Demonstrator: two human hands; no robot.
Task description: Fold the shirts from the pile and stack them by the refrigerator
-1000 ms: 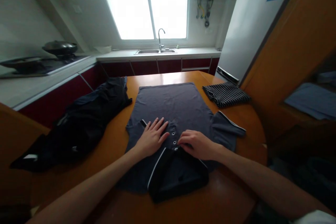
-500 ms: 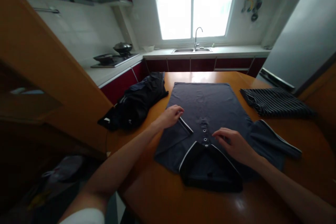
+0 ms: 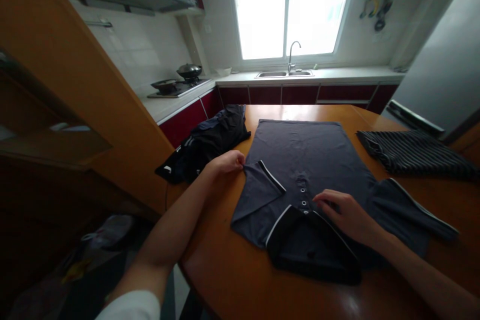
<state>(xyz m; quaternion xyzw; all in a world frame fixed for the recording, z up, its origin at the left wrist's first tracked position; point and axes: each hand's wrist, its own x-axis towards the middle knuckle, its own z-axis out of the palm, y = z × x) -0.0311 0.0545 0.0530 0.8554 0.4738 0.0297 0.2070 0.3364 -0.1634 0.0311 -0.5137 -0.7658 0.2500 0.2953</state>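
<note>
A dark grey polo shirt lies flat on the orange wooden table, its black collar toward me. My left hand is closed in a pinch on the edge of the shirt's left sleeve, which is folded in over the body. My right hand rests on the chest just right of the button placket, its fingers curled down and pressing on the cloth. The right sleeve lies spread out to the right.
A heap of black clothes lies at the table's left edge. A folded striped garment sits at the right. Behind are a counter with a sink, a stove with pans, a fridge and a wooden cabinet at left.
My left hand has moved from flat on the chest out to the left sleeve and pinched its edge. My right hand stays by the placket. My head has turned left.
</note>
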